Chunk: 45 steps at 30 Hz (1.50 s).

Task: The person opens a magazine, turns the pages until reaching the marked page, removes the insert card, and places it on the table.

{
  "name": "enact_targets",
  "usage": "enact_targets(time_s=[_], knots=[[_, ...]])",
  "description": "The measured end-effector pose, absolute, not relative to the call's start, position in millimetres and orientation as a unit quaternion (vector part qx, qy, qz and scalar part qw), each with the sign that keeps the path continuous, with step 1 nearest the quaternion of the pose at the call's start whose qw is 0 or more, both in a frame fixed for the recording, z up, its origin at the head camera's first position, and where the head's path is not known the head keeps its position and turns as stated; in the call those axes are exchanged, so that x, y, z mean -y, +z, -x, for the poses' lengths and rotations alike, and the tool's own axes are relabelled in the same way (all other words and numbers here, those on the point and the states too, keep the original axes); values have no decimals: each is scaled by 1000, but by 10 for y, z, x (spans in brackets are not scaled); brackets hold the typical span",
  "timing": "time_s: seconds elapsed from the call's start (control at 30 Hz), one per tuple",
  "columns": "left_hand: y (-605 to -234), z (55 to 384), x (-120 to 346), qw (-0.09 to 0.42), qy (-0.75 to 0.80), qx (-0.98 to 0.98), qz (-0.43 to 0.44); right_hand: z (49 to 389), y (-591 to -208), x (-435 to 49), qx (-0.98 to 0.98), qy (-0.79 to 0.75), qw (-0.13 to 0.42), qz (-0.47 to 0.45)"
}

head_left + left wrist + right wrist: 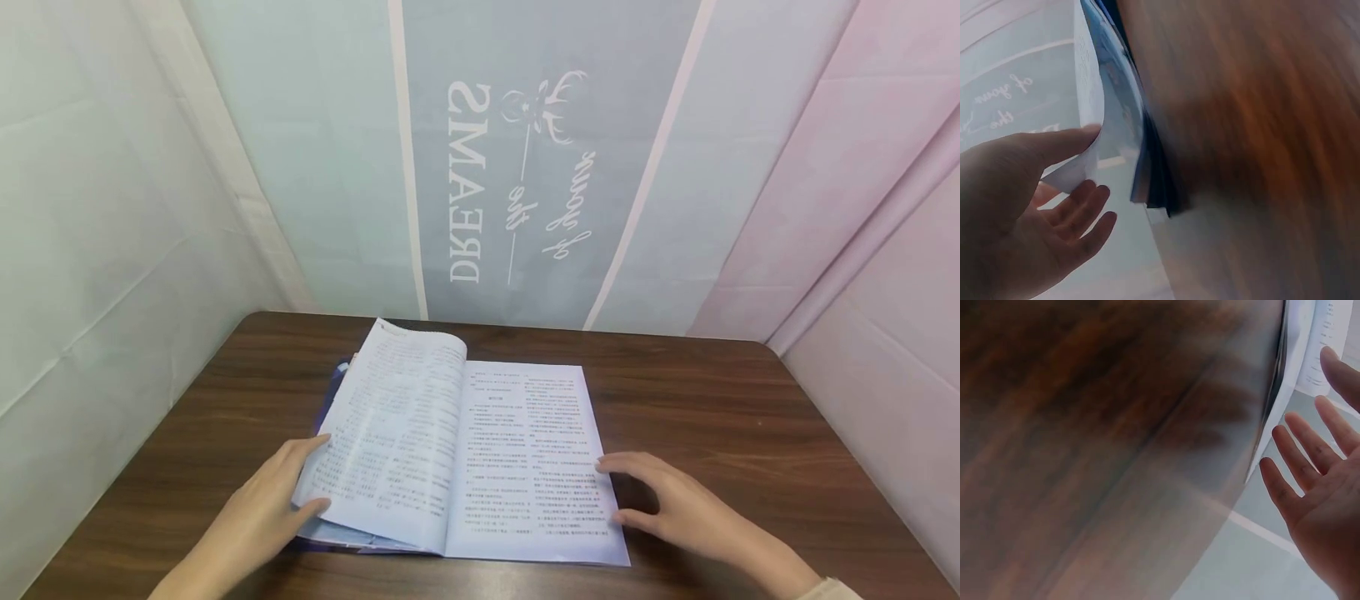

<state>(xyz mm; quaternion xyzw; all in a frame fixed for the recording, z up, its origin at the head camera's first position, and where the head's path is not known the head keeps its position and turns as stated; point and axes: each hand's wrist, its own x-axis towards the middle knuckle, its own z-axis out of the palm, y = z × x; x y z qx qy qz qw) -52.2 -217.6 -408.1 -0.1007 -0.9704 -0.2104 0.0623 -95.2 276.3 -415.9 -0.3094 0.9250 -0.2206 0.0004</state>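
Note:
An open magazine with pages of dense printed text lies on the table. Its left-hand page curves upward, lifted off the sheets beneath. My left hand pinches that page by its outer edge; the left wrist view shows the thumb on one side of the paper and fingers behind it. Blue and dark sheets of the magazine hang below the pinched page. At the right edge of the magazine is my right hand, fingers parted and relaxed, holding nothing. In the right wrist view, its fingers are spread beside the page edge.
The dark wood-grain table extends on both sides of the magazine. Behind it hangs a grey-blue curtain with white lettering. Pale fabric closes off the left side, and pinkish fabric the right.

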Motion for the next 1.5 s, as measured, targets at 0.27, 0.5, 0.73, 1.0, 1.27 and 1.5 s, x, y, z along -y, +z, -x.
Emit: enact_targets(time_s=[0.27, 0.5, 0.73, 1.0, 1.27, 1.5], knots=[[-4164, 533, 2301, -4, -183, 977, 107, 923, -4231, -2813, -917, -226, 2, 328], [-4213, 535, 2382, -21, -198, 973, 115, 917, -4234, -2812, -924, -215, 67, 308], [-4207, 545, 2418, -36, -209, 971, 109, 921, -4229, -2784, -930, -203, 88, 294], [-4211, 531, 2438, -39, -205, 972, 106, 918, -4227, -2743, -934, -196, 74, 289], [-4228, 528, 2445, -34, -195, 974, 108, 934, -4188, -2702, -937, -203, 64, 277], [-4205, 550, 2407, -43, -198, 974, 99, 985, -4125, -2648, -934, -219, 18, 283]])
